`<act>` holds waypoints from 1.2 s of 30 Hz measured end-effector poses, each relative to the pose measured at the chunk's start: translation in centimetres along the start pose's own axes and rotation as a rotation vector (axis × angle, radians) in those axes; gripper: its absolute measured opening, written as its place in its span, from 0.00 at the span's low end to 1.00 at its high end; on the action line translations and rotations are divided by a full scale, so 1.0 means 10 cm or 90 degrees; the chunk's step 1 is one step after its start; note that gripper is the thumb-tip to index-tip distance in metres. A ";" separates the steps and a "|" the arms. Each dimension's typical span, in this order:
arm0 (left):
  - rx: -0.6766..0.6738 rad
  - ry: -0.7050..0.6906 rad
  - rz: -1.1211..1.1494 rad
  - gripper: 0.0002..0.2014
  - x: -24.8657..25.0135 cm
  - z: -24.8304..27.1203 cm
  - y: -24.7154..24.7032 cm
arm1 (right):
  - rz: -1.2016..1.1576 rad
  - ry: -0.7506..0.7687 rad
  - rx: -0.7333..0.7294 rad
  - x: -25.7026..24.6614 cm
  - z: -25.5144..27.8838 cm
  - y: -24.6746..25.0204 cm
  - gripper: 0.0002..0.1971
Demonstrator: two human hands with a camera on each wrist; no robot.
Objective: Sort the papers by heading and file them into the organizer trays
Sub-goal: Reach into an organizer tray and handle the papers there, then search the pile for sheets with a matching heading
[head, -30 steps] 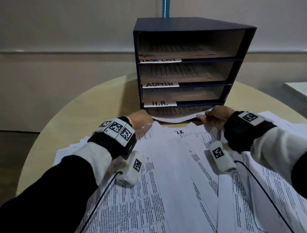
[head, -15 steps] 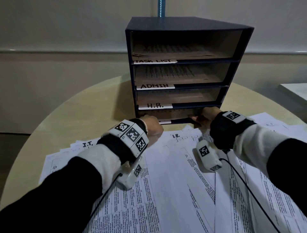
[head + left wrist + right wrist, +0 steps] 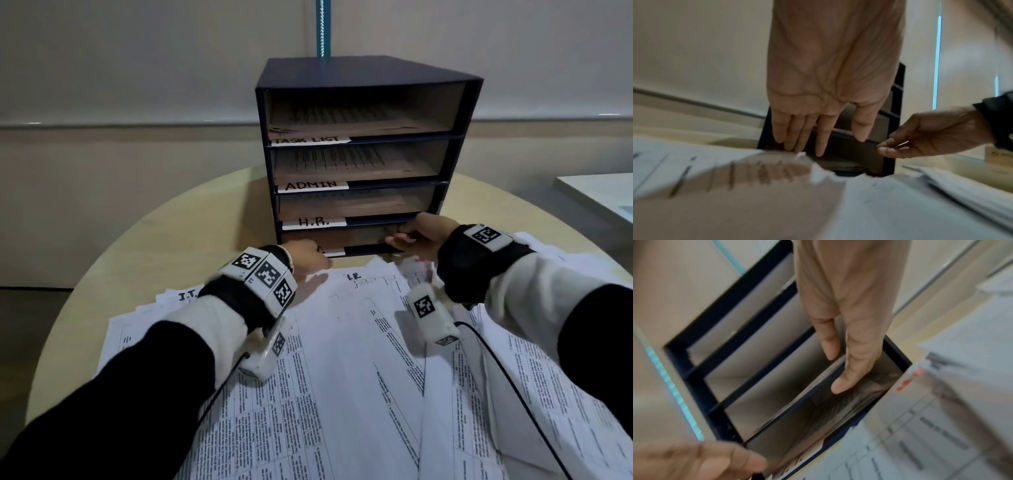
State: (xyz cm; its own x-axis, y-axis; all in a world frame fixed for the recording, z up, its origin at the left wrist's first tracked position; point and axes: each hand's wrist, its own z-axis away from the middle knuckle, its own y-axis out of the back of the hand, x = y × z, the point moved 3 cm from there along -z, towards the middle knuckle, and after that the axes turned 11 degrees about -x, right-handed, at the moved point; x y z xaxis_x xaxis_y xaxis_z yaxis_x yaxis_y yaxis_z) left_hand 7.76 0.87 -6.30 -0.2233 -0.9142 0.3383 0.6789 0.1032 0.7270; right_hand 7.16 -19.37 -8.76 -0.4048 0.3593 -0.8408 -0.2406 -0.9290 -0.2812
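Papers [image 3: 342, 377] before organizer [image 3: 363, 102]

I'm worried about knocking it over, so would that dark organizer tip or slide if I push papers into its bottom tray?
The organizer stands tall on the table, so it might slide back. Papers in its trays probably steady it; a low push seems unlikely to tip it.

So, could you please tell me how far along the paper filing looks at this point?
Partly done. The organizer already has sheets in the TASK LIST tray, ADMIN tray and H.R. tray. In hand: the left hand and right hand are at the bottom tray, fingers straight, with paper inside. Left: the spread of loose papers on the table, including one headed I.T..
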 end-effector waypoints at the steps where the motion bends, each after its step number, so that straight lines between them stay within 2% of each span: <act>1: 0.004 -0.011 0.008 0.18 0.03 0.05 -0.01 | -0.016 0.021 -0.016 -0.02 0.07 0.04 0.06; 3: 0.026 -0.056 0.040 0.14 0.11 0.13 -0.02 | 0.041 0.051 -0.042 -0.08 0.25 0.07 0.05; 7: 0.051 -0.134 0.103 0.07 0.36 0.31 -0.09 | 0.336 0.087 -0.059 -0.15 0.76 0.13 0.08; 10: 0.014 -0.171 0.143 0.12 0.60 0.38 -0.24 | 0.485 0.101 -0.030 -0.17 1.07 0.36 0.09; 13: -0.029 -0.182 0.165 0.16 0.84 0.39 -0.45 | 0.622 0.091 0.032 -0.14 1.26 0.65 0.08; 16: -0.079 -0.167 0.250 0.09 1.04 0.34 -0.66 | 0.779 0.071 0.102 -0.09 1.38 0.89 0.08; 18: -0.113 -0.139 0.336 0.08 1.14 0.35 -0.74 | 0.864 0.046 0.132 -0.05 1.42 1.03 0.08; 21: -0.062 -0.135 0.419 0.22 1.22 0.25 -0.77 | 0.936 -0.019 0.155 0.07 1.41 1.21 0.16; 24: -0.076 -0.066 0.487 0.26 1.27 0.15 -0.82 | 0.948 -0.050 0.149 0.22 1.35 1.30 0.23; 30: -0.047 -0.074 0.326 0.23 1.47 0.07 -0.89 | 0.940 -0.006 0.117 0.32 1.28 1.23 0.26; 32: -0.006 -0.065 0.191 0.21 1.52 0.05 -0.93 | 0.939 0.001 0.099 0.33 1.28 1.21 0.27; 34: 0.025 -0.096 0.083 0.22 1.61 0.10 -0.95 | 0.934 0.010 0.085 0.34 1.28 1.20 0.28; 36: 0.007 -0.132 0.056 0.21 1.68 0.09 -0.96 | 0.922 0.025 0.078 0.33 1.29 1.20 0.27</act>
State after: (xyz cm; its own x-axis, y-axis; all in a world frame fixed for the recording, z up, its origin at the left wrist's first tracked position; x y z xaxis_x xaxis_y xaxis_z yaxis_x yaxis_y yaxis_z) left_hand -3.15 -15.14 -7.09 -0.3039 -0.8015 0.5150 0.6949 0.1833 0.6953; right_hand -8.46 -28.21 -8.99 -0.3295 -0.8727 -0.3603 0.2766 -0.4541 0.8469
